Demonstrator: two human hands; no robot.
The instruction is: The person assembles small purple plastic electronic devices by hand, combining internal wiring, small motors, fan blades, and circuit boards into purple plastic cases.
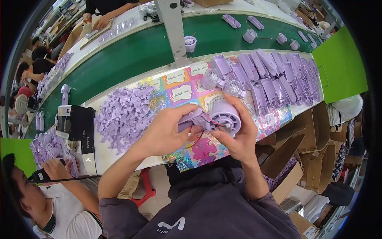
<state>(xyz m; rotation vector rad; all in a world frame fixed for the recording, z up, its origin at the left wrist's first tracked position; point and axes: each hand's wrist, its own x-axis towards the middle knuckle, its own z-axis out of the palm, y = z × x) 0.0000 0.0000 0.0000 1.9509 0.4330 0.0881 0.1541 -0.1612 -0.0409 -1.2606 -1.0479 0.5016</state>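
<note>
Over the near edge of the bench, my left hand (169, 127) pinches a small lilac plastic bracket (194, 118) between thumb and fingers. My right hand (243, 137) is wrapped round a round lilac fan housing (223, 111), with its vented end turned toward me. Thin red and dark wires run between the housing and the bracket, close to both thumbs. The two parts meet or nearly meet; the exact joint is hidden by my fingers. Just beyond sit two more round lilac housings, one (212, 79) left of the other (234, 88).
Left of my hands lies a heap of small lilac brackets (125, 115). Rows of lilac handle shells (278, 79) cover the right side. A green conveyor belt (131, 51) runs behind, past a white post (171, 28). A co-worker (59, 199) sits at left; cardboard boxes (286, 171) stand at right.
</note>
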